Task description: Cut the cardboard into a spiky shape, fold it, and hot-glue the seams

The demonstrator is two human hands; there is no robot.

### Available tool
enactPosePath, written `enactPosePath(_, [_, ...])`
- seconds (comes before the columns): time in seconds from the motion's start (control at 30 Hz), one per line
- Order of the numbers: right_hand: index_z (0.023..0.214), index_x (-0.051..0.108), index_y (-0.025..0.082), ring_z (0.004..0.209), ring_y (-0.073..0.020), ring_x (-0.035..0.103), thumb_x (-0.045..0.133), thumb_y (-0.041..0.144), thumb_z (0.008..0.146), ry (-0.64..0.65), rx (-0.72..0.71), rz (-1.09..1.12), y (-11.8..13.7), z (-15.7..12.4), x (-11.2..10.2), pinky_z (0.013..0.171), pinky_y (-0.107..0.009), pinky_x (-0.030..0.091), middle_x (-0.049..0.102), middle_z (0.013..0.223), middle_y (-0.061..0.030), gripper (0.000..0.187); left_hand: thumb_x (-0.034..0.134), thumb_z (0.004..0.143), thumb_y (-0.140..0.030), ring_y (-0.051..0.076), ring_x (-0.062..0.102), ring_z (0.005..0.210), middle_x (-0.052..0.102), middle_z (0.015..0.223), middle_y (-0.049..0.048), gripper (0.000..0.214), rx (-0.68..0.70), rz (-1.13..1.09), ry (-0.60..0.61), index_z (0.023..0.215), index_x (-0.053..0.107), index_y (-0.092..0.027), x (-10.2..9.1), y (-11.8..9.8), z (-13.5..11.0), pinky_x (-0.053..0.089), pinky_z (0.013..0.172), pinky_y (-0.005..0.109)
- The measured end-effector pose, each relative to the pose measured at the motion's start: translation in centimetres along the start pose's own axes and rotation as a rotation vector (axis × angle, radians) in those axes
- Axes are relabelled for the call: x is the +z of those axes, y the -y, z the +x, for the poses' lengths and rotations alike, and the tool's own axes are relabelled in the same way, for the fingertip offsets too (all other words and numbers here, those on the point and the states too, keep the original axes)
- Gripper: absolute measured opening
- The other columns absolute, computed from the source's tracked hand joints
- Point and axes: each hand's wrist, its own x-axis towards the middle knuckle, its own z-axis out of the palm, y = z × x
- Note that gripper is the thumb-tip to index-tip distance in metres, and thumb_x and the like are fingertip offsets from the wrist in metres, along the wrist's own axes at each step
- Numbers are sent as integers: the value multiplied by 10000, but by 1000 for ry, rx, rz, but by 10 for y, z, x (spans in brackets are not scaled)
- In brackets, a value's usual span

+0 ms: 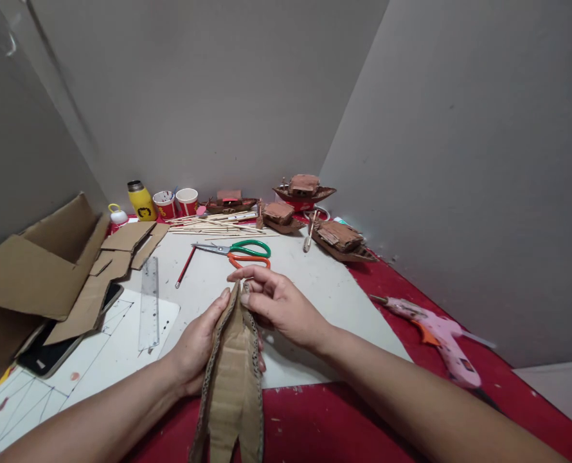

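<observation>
Between my hands is a long folded piece of corrugated cardboard (232,379), its two sides bent up and meeting in a narrow point at the far end. My left hand (202,347) is closed around its left side, with the thumb along the upper edge. With thumb and fingers, my right hand (279,305) pinches the right side near the pointed tip. Just beyond the tip lie scissors (240,251) with one green and one orange handle. A red pencil (186,267) rests beside their blades.
Cardboard scraps and an open box (35,270) lie left, near a clear ruler (148,305) and a phone (49,354). Behind are thin sticks (218,225), paper cups (186,202), a yellow bottle (141,202) and several brown model boats (341,238). A pink glue gun (440,331) lies right.
</observation>
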Motion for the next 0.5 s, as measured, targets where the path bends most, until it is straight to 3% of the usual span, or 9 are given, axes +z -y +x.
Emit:
enactPosePath(0.17, [892,560,186,453,-49,342,619,236,768,31,21,-2,-1,3,-3,416,-201,240,546,664,62,146,367,938,-540,210,649,528,672,619,93,563,3,5,-1,792,687,-101,0,1,0,519,549,314])
enactPosePath(0.33, [865,535,193,452,-60,328,610,275,804,31,7,-87,1,3,-6,424,-208,247,452,595,90,127,396,928,-549,207,652,527,680,609,77,530,4,-4,8,810,690,-124,3,0,-2,516,547,309])
enactPosePath(0.43, [973,559,188,458,-74,349,574,295,841,13,-31,-135,5,4,-8,439,-215,286,437,588,89,170,449,907,-559,203,655,535,700,637,69,493,33,-17,-15,907,704,-137,4,-4,-2,520,563,311])
enactPosePath(0.5, [1086,557,187,498,-91,411,561,307,856,-52,-89,-174,6,4,-8,476,-230,353,463,630,73,260,502,888,-554,201,674,591,729,698,64,464,158,-13,-73,999,706,-153,5,-9,-2,532,620,310])
